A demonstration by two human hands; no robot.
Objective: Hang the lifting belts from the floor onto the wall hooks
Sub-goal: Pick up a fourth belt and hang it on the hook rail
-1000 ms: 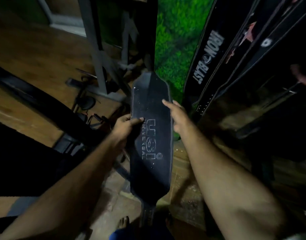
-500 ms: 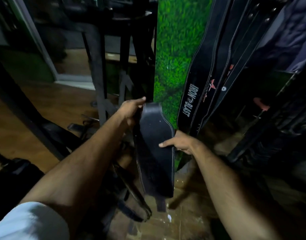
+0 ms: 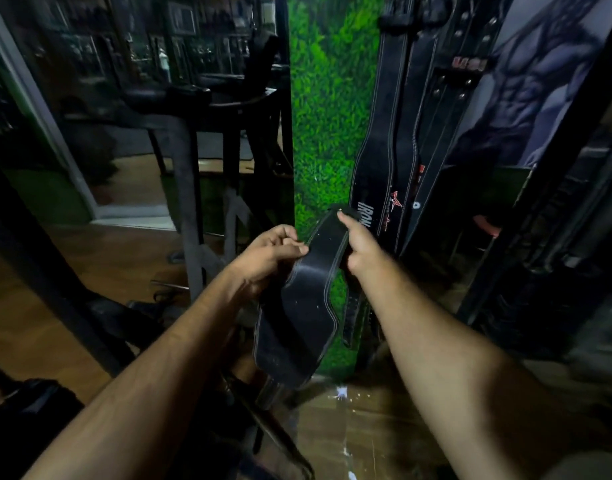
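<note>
I hold a black leather lifting belt (image 3: 306, 306) with white stitching up in front of the green wall, its wide part hanging down toward the floor. My left hand (image 3: 273, 252) pinches its left edge near the narrow upper part. My right hand (image 3: 361, 245) grips the narrow upper strap from the right, with the forefinger stretched up along it. A thin perforated strap end dangles behind the belt at the lower right. Several black belts (image 3: 384, 161) hang on the wall just to the right; their hooks sit near the top edge and are hard to make out.
A green grass-pattern wall panel (image 3: 327, 109) stands straight ahead. A dark metal gym frame (image 3: 190, 174) with padded rests fills the left. More dark gear (image 3: 554, 237) leans at the right. The floor (image 3: 367, 427) is brown wood with white specks.
The belt has risen and turned, and my view has tilted upward. My right hand moved from the belt's wide middle up to its narrow strap; my left hand now holds the left edge lower down.
</note>
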